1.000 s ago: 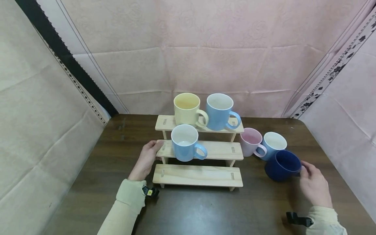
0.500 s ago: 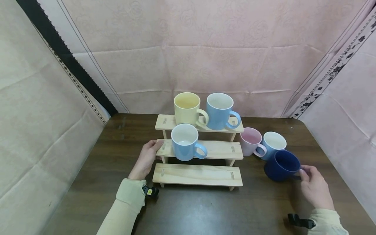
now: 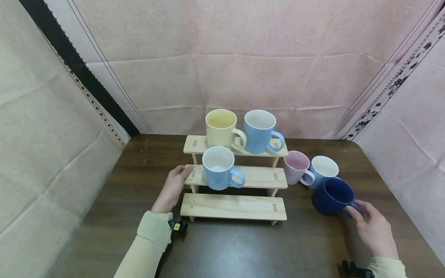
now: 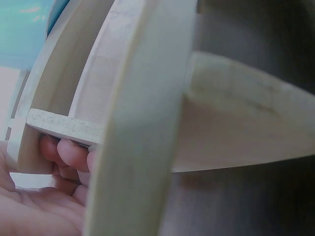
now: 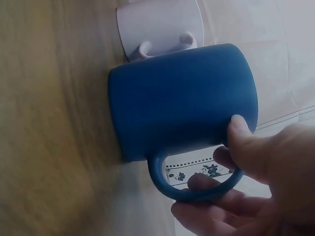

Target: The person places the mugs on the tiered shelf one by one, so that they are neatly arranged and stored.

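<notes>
My left hand grips the left end of the middle tier of a three-tier wooden stand, thumb on top and fingers curled beneath the board. A light blue mug stands on that tier at its left. On the top tier are a yellow mug and another light blue mug. At the right, my right hand holds a dark blue mug by its handle, the thumb lying against the mug's side in the right wrist view.
A pink mug and a pale blue mug stand on the brown table, right of the stand and just behind the dark blue mug. Pale cloth hangs behind and on both sides.
The dark blue mug has turned slightly, its handle swinging toward me, and shifted a little left. My right hand has moved down with the handle. My left hand stays put.
</notes>
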{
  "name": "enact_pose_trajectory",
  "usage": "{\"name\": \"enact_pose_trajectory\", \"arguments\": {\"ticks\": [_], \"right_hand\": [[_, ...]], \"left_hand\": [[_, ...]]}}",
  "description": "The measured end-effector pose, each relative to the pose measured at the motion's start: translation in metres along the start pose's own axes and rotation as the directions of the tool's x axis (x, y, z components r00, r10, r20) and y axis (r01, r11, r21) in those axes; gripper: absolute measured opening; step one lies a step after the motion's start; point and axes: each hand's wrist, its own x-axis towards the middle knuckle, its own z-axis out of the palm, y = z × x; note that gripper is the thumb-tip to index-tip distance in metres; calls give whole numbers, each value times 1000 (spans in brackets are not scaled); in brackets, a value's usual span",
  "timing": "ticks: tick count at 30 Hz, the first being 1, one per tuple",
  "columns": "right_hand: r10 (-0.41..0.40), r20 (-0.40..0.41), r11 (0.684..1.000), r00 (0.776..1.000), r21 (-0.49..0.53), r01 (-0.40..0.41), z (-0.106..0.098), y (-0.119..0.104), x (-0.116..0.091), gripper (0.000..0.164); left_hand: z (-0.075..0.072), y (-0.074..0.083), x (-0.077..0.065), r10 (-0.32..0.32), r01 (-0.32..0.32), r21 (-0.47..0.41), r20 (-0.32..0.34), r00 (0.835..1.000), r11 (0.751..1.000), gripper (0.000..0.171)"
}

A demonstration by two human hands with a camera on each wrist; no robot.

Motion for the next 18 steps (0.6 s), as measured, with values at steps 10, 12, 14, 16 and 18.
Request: {"name": "enact_pose_trajectory", "arguments": {"ticks": [10, 12, 14, 16, 18], "right_hand": [[26, -155, 1000, 988, -13, -29, 5, -10, -6, 35], [33, -171, 999, 985, -19, -36, 6, -12, -7, 33], [46, -188, 998, 981, -20, -51, 8, -13, -8, 32], [63, -205, 997, 977, -23, -69, 9, -14, -9, 30], [82, -221, 996, 972, -13, -87, 10, -16, -10, 28]], "left_hand": [[0, 0, 0, -6, 6, -1, -11, 1000, 1000, 36], [1, 0, 0, -10, 10, -2, -11, 1000, 1000, 36], [1, 1, 0, -12, 12, -3, -11, 1000, 1000, 36], [1, 1, 0, -13, 13, -2, -10, 1000, 1000, 35], [2, 1, -1, -13, 13, 2, -9, 1000, 1000, 35]]}}
